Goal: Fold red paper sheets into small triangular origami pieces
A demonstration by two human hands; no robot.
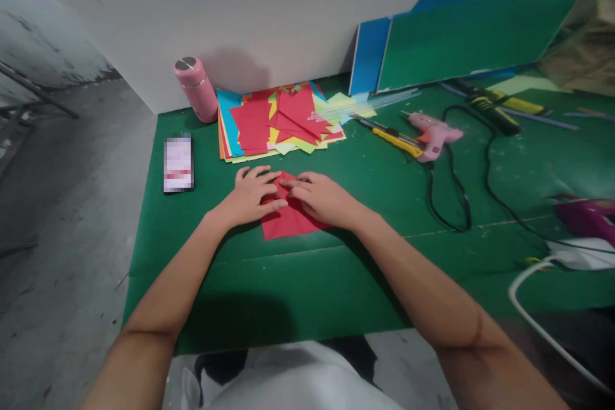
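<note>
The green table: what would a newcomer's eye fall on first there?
Probably the red paper lying on the green table, with the left hand and right hand both on it. Just beyond lies a bright pile of coloured paper, with a pink bottle standing at its left end. Off to the right, a pink glue gun with a dark cord stands out against the green.

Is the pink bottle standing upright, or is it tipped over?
Upright: the pink bottle stands on the green table, with its silver-topped lid uppermost.
</note>
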